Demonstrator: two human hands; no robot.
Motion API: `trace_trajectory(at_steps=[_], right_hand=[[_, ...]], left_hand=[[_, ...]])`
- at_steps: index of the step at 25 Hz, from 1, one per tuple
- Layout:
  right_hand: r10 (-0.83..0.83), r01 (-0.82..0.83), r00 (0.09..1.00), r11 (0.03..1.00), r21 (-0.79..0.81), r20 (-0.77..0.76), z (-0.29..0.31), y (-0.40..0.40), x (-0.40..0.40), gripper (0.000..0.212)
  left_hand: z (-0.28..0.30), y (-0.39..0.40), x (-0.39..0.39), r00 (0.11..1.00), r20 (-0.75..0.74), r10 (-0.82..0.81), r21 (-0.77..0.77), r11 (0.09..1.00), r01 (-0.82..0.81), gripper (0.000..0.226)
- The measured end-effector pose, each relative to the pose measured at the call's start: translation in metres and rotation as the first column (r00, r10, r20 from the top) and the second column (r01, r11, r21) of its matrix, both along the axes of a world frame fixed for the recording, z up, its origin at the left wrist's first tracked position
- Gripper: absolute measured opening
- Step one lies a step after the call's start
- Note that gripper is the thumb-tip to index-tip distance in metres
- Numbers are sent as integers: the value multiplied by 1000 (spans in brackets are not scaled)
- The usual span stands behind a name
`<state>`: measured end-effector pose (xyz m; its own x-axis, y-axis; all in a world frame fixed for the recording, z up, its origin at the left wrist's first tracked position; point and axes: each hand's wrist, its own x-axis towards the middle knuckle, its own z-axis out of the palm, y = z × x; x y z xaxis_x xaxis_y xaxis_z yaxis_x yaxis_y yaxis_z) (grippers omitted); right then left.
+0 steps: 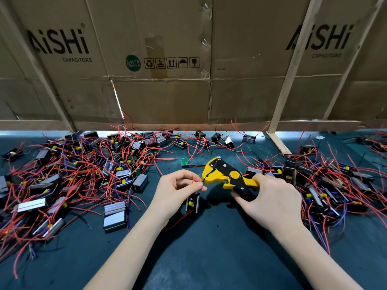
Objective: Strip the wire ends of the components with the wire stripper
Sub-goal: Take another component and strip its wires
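Observation:
My right hand [270, 197] grips the handles of a yellow and black wire stripper [226, 174], whose jaws point left. My left hand [178, 189] pinches a thin red wire [194, 179] whose end reaches the stripper's jaws. Below that hand hangs a small black component [193, 203] with a yellow part, partly hidden by my fingers. Both hands hover over the dark green table mat [199, 248] in the middle of the view.
A large heap of black and silver components with red wires [69, 174] covers the left of the mat. Another heap [326, 185] lies at the right. A small green circuit board [184, 161] sits behind the hands. Cardboard boxes [159, 59] wall off the back.

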<state>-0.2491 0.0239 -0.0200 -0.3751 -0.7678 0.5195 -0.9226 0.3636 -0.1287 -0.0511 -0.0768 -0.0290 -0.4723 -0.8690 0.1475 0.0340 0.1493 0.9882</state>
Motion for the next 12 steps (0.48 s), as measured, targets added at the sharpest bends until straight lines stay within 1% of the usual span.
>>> trace_trajectory(at_steps=[2,4,9,12], right_hand=[[-46,46,999,996,81,-2,0,0,0,50],[-67,65,998,991,119,15,1,-1,-3,51],[-75,71,996,993,97,37,-1,-2,-3,49],[-76,76,993,997,5,89,-4,-3,-5,51]], left_hand=[[0,0,0,1000,2,-5,-5,1000,5,3],[0,0,-1,1000,2,-7,-10,1000,7,3],[0,-1,1,999,11,-45,-29,999,46,2],[1,-1,2,998,-9,-60,-19,998,60,5]])
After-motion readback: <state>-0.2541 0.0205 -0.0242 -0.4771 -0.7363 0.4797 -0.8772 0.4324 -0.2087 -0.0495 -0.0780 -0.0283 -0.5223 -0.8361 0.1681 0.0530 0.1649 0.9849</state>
